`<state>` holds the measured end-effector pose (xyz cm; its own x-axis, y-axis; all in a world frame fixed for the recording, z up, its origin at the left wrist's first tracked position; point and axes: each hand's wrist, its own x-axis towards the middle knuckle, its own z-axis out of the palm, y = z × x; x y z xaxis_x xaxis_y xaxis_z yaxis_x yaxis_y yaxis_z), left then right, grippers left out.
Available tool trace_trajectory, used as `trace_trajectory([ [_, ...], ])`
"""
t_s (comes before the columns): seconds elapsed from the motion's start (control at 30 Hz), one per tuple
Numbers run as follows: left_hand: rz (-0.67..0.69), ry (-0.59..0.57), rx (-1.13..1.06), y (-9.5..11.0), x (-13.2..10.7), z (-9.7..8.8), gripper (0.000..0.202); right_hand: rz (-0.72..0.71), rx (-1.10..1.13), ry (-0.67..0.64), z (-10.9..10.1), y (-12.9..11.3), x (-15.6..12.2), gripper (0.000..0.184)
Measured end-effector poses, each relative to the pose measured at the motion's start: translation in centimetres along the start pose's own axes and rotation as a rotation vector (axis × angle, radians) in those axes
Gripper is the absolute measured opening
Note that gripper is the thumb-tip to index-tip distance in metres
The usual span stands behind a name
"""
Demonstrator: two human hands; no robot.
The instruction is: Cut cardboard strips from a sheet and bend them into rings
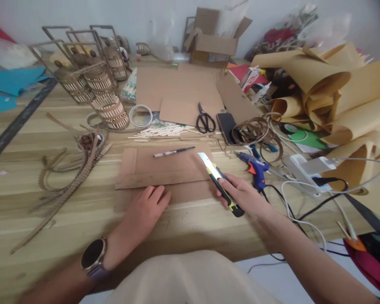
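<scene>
A brown cardboard sheet lies flat on the wooden table in front of me. My left hand rests flat on its near edge, fingers stretched out, a dark watch on the wrist. My right hand is wrapped round a black and yellow utility knife, its blade out and pointing up-left over the sheet's right end. A pen lies on the cardboard's far part.
Black scissors, a phone, wooden sticks and larger cardboard pieces lie beyond. A blue glue gun, power strip and cables sit right. Slatted cardboard lanterns stand at back left, rolled brown paper at right.
</scene>
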<state>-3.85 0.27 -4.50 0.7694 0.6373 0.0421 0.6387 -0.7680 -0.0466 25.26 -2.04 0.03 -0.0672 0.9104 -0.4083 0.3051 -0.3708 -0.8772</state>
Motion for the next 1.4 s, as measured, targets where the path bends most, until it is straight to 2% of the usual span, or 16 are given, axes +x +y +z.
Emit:
trace_trajectory([
  [0.13, 0.001, -0.004, -0.004, -0.2, 0.2, -0.3, 0.029, 0.017, 0.134, -0.116, 0.4, -0.3, -1.2, 0.043],
  [0.27, -0.001, 0.043, 0.017, -0.3, 0.2, -0.1, 0.029, 0.010, 0.246, -0.206, 0.4, 0.4, -1.6, 0.039],
  [0.4, 0.016, 0.103, -0.034, -0.9, 0.1, -0.1, 0.021, -0.010, 0.236, -0.284, 0.1, 0.7, -1.4, 0.036],
  [0.5, 0.002, 0.234, -0.122, -2.2, 0.3, -0.5, 0.022, -0.090, 0.051, -0.350, -0.4, -0.2, -1.1, 0.036],
  [0.6, -0.066, 0.338, -0.157, -3.8, 1.1, -0.9, 0.026, -0.219, -0.328, -0.374, -0.3, -1.9, -0.7, 0.027],
  [0.73, -0.053, 0.368, -0.166, -4.9, 2.9, -0.4, 0.031, -0.313, -0.959, -0.257, 1.9, -3.9, 0.0, 0.028],
  [0.83, -0.015, 0.303, -0.169, -4.8, 4.0, 0.8, 0.041, -0.342, -1.282, -0.259, 4.2, -4.7, 0.9, 0.020],
  [1.0, -0.027, 0.185, -0.171, -4.3, 4.4, 2.1, 0.051, -0.429, -1.427, -0.305, 6.5, -4.6, 2.7, 0.019],
  [1.4, -0.049, 0.155, -0.177, -3.9, 4.4, 1.8, 0.050, -0.403, -1.446, -0.390, 7.5, -5.5, 3.4, 0.023],
])
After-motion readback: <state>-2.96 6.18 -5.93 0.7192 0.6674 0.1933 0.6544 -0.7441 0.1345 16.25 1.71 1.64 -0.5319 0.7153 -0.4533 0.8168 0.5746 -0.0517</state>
